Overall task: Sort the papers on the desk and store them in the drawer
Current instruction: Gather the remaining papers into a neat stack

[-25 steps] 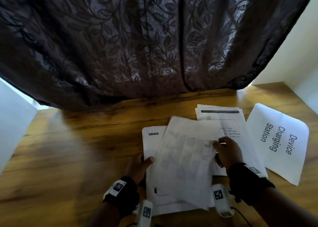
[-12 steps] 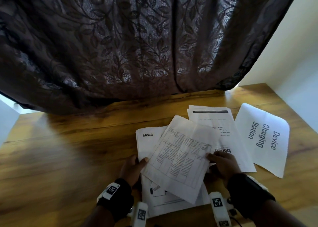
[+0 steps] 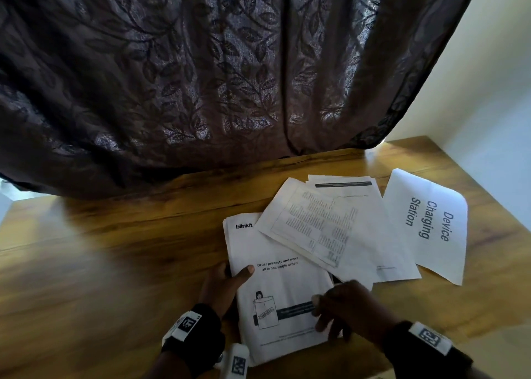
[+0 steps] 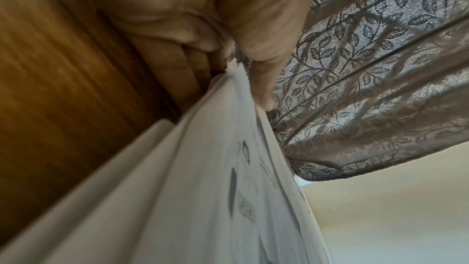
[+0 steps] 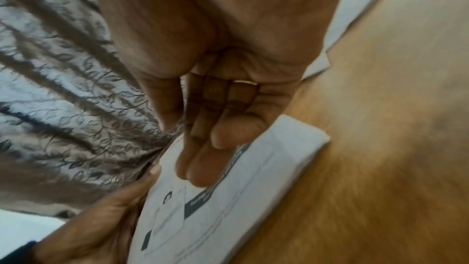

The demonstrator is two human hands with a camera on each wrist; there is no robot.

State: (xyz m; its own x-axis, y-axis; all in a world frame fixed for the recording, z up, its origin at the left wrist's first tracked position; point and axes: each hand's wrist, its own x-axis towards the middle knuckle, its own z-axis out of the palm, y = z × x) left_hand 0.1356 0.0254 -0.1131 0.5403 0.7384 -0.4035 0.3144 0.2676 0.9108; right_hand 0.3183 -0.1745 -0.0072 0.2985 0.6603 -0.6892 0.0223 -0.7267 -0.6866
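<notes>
A stack of white papers topped by a "blinkit" sheet (image 3: 275, 281) lies on the wooden desk (image 3: 115, 263) near me. My left hand (image 3: 232, 278) grips its left edge, thumb on top and fingers underneath, as the left wrist view shows the stack (image 4: 203, 188). My right hand (image 3: 324, 312) rests its straight fingers on the stack's lower right part (image 5: 241, 198) and holds nothing. A sheet with a printed table (image 3: 313, 223) lies slanted to the right, over a sheet with a black bar (image 3: 344, 184). No drawer is in view.
A "Device Charging Station" sheet (image 3: 428, 220) lies at the far right of the desk. A dark leaf-patterned curtain (image 3: 230, 76) hangs over the desk's back edge. A white wall (image 3: 488, 105) stands at the right. Bare wood spreads to the left.
My right hand carried the table sheet off the blinkit stack, laid it to the right on the black-bar sheet, let go and came back to the stack. My left hand kept its grip.
</notes>
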